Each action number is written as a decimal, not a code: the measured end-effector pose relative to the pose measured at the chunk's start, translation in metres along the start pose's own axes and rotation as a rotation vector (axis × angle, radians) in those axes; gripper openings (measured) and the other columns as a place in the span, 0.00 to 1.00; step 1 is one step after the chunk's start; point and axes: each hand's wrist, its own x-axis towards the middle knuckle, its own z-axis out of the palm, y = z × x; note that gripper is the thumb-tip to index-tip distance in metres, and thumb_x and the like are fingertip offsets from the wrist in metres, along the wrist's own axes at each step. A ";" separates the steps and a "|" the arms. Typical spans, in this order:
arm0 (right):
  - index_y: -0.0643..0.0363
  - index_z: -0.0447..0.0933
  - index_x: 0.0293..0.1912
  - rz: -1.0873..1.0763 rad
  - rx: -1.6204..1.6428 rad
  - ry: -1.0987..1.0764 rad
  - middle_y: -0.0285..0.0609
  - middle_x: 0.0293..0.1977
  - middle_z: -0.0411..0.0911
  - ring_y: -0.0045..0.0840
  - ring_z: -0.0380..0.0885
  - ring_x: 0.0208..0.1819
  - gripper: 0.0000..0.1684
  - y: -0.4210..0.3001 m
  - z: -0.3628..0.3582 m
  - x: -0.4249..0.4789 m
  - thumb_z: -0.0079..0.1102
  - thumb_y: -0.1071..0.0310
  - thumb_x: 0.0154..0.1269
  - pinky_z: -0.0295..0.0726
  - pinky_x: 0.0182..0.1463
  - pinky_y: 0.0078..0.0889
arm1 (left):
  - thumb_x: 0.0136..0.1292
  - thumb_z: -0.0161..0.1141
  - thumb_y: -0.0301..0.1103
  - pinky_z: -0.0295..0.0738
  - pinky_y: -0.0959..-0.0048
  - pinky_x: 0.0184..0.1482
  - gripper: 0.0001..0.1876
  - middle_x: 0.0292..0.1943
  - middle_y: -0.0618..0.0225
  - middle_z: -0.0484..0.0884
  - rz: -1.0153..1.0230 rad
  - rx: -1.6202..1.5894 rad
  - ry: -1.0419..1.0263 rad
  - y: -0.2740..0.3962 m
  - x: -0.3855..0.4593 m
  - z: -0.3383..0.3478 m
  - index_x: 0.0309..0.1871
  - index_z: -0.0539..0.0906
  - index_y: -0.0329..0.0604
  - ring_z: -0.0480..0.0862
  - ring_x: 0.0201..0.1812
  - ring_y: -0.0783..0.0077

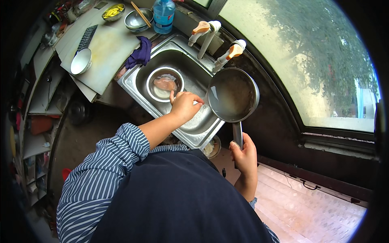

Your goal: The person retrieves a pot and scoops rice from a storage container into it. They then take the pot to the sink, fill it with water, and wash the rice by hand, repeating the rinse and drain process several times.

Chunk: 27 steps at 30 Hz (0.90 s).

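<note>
My right hand (244, 155) grips the dark handle of a saucepan (234, 94), held at the right end of the sink. Cloudy water lies in the pan, and its left rim overlaps the steel sink (190, 126). Over the basin, my left hand (185, 106) has its fingers bent and nearly together beside the pan's rim. Something pale shows by its fingertips; whether it is held or only a glint, I cannot tell. Left of that hand, a round metal bowl (149, 88) stands in the sink with a pinkish piece of meat (165, 83) in water.
Two taps with orange handles (234, 52) rise behind the sink. A purple cloth (139, 53) hangs at its left corner. On the counter are a white bowl (81, 61), a cleaver-like dark blade (86, 38), a blue bottle (164, 18), stacked bowls with chopsticks (140, 13) and a bowl of yellow slices (113, 12).
</note>
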 end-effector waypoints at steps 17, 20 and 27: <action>0.66 0.71 0.47 -0.022 -0.067 0.105 0.32 0.21 0.72 0.12 0.69 0.18 0.14 -0.016 0.057 -0.020 0.56 0.75 0.61 0.68 0.20 0.18 | 0.56 0.61 0.43 0.43 0.49 0.66 0.19 0.49 0.62 0.78 0.172 0.028 -0.162 -0.029 -0.008 -0.041 0.53 0.80 0.60 0.69 0.60 0.58; 0.66 0.70 0.47 -0.007 -0.126 0.195 0.34 0.22 0.72 0.12 0.68 0.16 0.14 -0.022 0.084 -0.030 0.55 0.75 0.61 0.67 0.18 0.16 | 0.56 0.61 0.43 0.44 0.50 0.67 0.21 0.50 0.61 0.78 0.248 0.050 -0.279 -0.046 0.000 -0.058 0.55 0.79 0.60 0.68 0.60 0.57; 0.66 0.70 0.47 0.112 -0.012 0.318 0.34 0.23 0.72 0.12 0.68 0.17 0.14 -0.049 0.136 -0.053 0.56 0.75 0.61 0.67 0.18 0.16 | 0.55 0.62 0.44 0.45 0.48 0.67 0.23 0.53 0.61 0.77 0.241 0.076 -0.412 -0.098 0.001 -0.087 0.56 0.78 0.57 0.70 0.59 0.57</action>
